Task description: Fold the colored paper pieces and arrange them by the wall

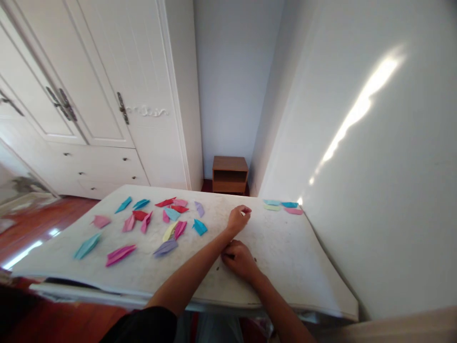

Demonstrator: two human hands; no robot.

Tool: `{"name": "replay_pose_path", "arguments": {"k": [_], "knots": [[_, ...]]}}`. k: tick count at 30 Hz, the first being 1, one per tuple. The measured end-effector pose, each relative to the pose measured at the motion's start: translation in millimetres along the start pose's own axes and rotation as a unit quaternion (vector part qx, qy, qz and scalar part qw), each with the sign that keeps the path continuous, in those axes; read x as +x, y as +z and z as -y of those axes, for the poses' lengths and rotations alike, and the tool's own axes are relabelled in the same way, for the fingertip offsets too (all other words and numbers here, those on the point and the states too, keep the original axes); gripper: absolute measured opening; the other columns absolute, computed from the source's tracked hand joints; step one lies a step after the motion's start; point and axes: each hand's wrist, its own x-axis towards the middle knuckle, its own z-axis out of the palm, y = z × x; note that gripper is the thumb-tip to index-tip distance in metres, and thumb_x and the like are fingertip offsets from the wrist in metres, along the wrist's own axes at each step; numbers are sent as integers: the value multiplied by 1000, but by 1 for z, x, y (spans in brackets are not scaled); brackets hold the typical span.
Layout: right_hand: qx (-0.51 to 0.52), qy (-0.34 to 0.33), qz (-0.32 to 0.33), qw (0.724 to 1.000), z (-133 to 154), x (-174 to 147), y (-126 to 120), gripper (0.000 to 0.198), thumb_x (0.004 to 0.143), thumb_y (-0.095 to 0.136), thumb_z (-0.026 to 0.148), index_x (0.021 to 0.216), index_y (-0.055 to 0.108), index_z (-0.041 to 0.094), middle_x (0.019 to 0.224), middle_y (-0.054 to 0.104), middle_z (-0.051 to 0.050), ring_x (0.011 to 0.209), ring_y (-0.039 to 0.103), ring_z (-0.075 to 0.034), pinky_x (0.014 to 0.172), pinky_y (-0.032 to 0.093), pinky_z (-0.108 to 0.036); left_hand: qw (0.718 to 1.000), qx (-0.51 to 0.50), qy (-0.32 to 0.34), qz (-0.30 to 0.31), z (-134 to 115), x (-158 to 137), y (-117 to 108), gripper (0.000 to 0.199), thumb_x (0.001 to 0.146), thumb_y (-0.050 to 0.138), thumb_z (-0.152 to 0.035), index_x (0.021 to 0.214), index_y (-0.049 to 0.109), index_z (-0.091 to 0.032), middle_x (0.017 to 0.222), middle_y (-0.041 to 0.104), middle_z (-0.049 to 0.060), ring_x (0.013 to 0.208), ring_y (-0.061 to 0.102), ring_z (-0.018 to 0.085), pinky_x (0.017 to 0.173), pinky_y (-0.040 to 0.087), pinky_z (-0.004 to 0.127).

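Note:
My left hand is raised over the middle of the white tabletop, with its fingers curled together. A small pale spot shows at its fingertips, too small to tell as an object or the table behind. Just below it my right hand rests low at the table, closed and close to my left forearm. What its fingers enclose is hidden. Left of my hands lie scattered folded paper pieces, the nearest a blue one. Others include a purple one, a magenta one and a teal one.
At the table's far right corner, several paper pieces lie together, among them a blue one and a pink one. A wall borders the right side. Behind the table stand a white wardrobe and a brown nightstand.

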Motion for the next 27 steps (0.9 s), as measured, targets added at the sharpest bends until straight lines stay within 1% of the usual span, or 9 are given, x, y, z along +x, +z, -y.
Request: {"name": "replay_pose_path", "arguments": {"k": [5, 10, 14, 17, 19, 22, 24, 26, 27], "knots": [[31, 38, 7, 999, -4, -3, -1, 20, 80, 55, 10, 78, 74, 18, 80, 71, -5, 78, 63, -19, 74, 46, -28, 998, -46, 34, 35, -3, -57, -53, 22, 86, 53, -31, 97, 69, -19, 86, 71, 1, 57, 62, 9, 56, 48, 20], [0, 41, 13, 999, 0, -5, -3, 23, 86, 54, 19, 95, 75, 21, 79, 70, -6, 78, 62, -19, 75, 47, -31, 998, -52, 34, -21, 21, -116, -103, 28, 90, 47, -37, 84, 68, -18, 77, 68, 2, 62, 60, 11, 58, 46, 21], [10, 52, 17, 998, 7, -4, -6, 28, 89, 51, 29, 94, 76, 20, 81, 71, -9, 80, 63, -21, 77, 47, -34, 999, -12, 14, -46, 45, -150, -132, 29, 89, 46, -34, 75, 66, -18, 70, 65, 2, 60, 57, 12, 57, 42, 22], [61, 87, 14, 994, 3, 0, -6, 31, 87, 50, 35, 94, 77, 19, 88, 73, -10, 84, 65, -22, 78, 48, -34, 998, -25, -1, -52, 55, -165, -144, 26, 86, 48, -32, 72, 65, -17, 64, 63, 2, 57, 55, 13, 54, 40, 23], [88, 126, -6, 988, -2, 6, -4, 33, 84, 53, 39, 95, 76, 18, 92, 73, -10, 84, 66, -22, 77, 49, -34, 996, -72, -15, -51, 58, -170, -148, 26, 84, 49, -34, 71, 64, -17, 62, 61, 1, 54, 54, 12, 52, 39, 23], [95, 158, -41, 982, -8, 23, 2, 38, 81, 55, 43, 100, 73, 16, 80, 71, -6, 71, 63, -20, 67, 50, -31, 982, -174, -44, -55, 59, -171, -151, 26, 81, 51, -36, 73, 64, -15, 62, 60, 0, 49, 52, 11, 48, 38, 22], [74, 140, -47, 986, -8, 42, 8, 40, 81, 54, 43, 104, 71, 14, 73, 67, -3, 63, 59, -17, 62, 48, -29, 971, -223, -54, -66, 60, -170, -153, 26, 79, 52, -36, 74, 64, -14, 62, 59, 0, 47, 51, 10, 47, 38, 22], [11, 107, -38, 993, -6, 67, 15, 39, 83, 52, 38, 109, 68, 13, 78, 66, -4, 65, 59, -16, 64, 49, -28, 964, -252, -51, -73, 61, -170, -154, 25, 78, 52, -36, 74, 64, -14, 62, 59, 0, 47, 51, 10, 47, 38, 22], [-48, 93, -23, 994, -5, 81, 18, 39, 84, 49, 35, 112, 66, 13, 84, 66, -6, 68, 59, -15, 66, 50, -28, 961, -262, -48, -73, 61, -170, -155, 25, 78, 53, -36, 75, 64, -14, 62, 59, 0, 47, 51, 10, 47, 38, 22]]}}
